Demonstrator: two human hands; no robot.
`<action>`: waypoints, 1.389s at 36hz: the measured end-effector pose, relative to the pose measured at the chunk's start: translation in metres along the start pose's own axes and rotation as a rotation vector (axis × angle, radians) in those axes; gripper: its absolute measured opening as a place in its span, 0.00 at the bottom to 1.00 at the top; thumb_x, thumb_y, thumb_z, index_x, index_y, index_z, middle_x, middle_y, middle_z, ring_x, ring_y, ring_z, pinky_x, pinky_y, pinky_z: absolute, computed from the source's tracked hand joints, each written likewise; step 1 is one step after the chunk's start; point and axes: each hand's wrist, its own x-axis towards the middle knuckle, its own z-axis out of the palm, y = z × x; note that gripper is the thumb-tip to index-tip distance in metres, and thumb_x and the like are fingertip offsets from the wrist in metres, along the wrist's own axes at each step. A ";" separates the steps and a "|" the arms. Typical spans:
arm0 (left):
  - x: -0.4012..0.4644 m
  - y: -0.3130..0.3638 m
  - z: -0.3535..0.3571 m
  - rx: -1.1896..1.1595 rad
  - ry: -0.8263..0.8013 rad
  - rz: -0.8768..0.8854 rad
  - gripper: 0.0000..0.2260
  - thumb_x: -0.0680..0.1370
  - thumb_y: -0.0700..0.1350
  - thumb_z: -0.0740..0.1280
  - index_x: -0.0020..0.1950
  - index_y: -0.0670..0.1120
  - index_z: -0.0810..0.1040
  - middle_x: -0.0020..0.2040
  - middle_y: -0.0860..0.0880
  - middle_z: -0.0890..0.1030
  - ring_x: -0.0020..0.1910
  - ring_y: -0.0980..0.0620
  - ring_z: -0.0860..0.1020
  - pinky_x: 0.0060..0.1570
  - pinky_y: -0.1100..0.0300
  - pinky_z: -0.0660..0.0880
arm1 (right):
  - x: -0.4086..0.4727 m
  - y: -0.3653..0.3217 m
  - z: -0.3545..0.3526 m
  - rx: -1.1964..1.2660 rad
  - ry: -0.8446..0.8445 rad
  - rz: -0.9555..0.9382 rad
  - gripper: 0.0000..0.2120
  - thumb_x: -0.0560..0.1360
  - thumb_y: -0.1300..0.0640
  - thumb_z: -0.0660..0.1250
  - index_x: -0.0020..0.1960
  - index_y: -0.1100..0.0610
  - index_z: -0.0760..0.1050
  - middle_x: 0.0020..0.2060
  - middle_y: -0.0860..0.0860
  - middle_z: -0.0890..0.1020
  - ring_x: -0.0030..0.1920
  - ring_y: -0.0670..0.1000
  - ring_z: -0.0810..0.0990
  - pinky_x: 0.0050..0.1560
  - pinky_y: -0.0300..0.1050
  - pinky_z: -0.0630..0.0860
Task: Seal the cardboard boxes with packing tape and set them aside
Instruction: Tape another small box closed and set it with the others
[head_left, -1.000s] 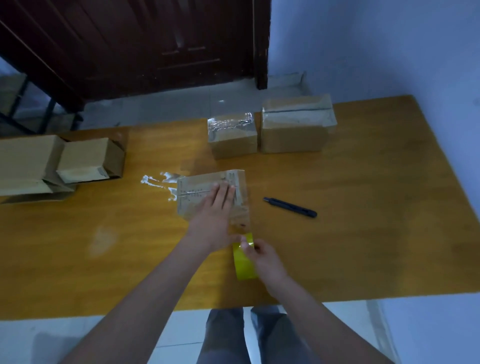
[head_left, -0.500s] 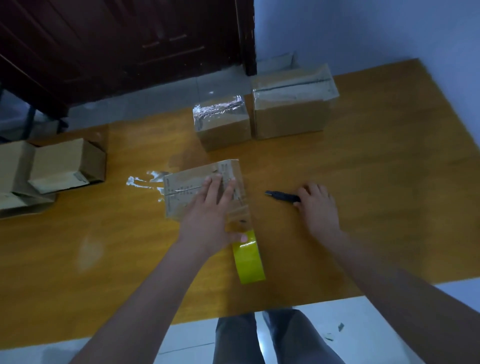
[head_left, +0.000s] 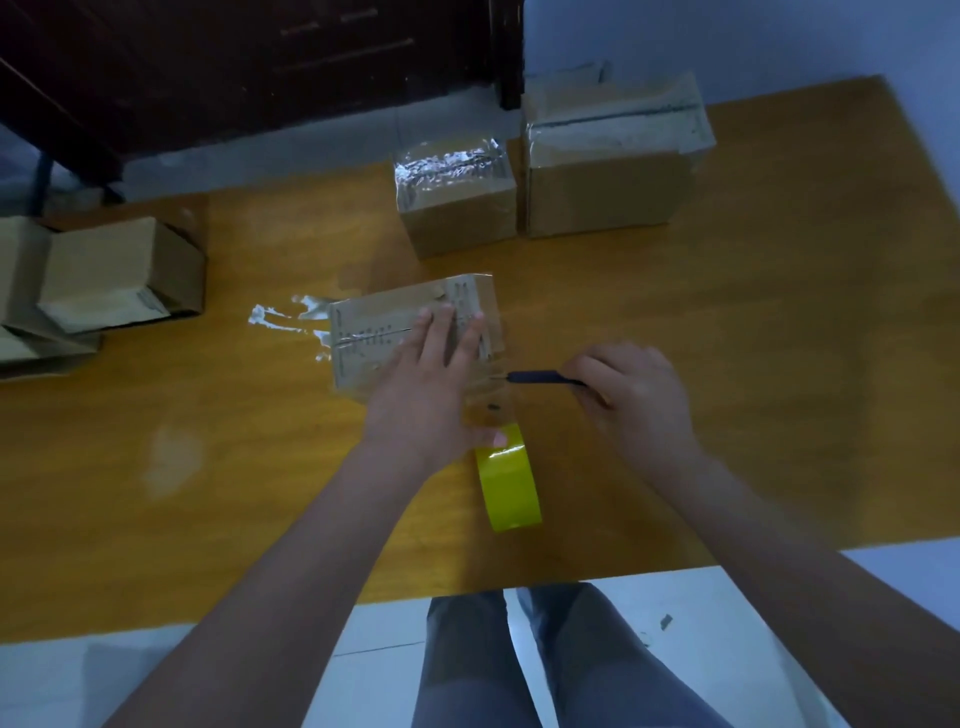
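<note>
- Box (head_left: 395, 338) w/ clear tape on top sits mid surface (head_left: 779, 364), under left hand (head_left: 426, 395).
- Left hand flat, fingers straight, pressing box top – prob. to pin box + keep tape strip taut; thumb touches tape roll (head_left: 509, 478).
- Tape roll (yellow) stands on edge just beside box, near side; clear strip runs from it up to box.
- Right hand (head_left: 634, 400) curled round dark cutter (head_left: 540, 376), tip aimed at strip between roll & box – looks set to cut.
- Two taped boxes (head_left: 545, 208) at far edge, prob. done/set aside.
- Untaped boxes (head_left: 114, 275) far left, waiting.
</note>
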 end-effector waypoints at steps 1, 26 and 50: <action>0.000 0.000 0.000 -0.007 -0.002 -0.003 0.51 0.69 0.67 0.67 0.77 0.52 0.34 0.78 0.48 0.36 0.77 0.47 0.38 0.74 0.52 0.48 | 0.001 0.000 0.002 -0.013 0.011 -0.011 0.05 0.73 0.61 0.64 0.44 0.57 0.80 0.40 0.51 0.82 0.38 0.57 0.79 0.36 0.45 0.63; -0.004 -0.001 -0.009 -0.066 0.013 -0.004 0.51 0.69 0.67 0.68 0.78 0.53 0.40 0.78 0.50 0.39 0.77 0.48 0.39 0.74 0.51 0.49 | 0.020 -0.053 0.019 1.095 -0.496 0.894 0.04 0.76 0.63 0.66 0.49 0.62 0.78 0.43 0.54 0.81 0.40 0.42 0.79 0.49 0.35 0.72; 0.010 -0.007 0.008 0.117 0.401 0.048 0.28 0.57 0.57 0.81 0.53 0.48 0.80 0.49 0.46 0.82 0.43 0.46 0.82 0.34 0.55 0.77 | -0.009 -0.058 -0.009 1.026 -0.412 0.944 0.08 0.74 0.62 0.69 0.43 0.51 0.83 0.44 0.44 0.84 0.47 0.42 0.79 0.40 0.27 0.71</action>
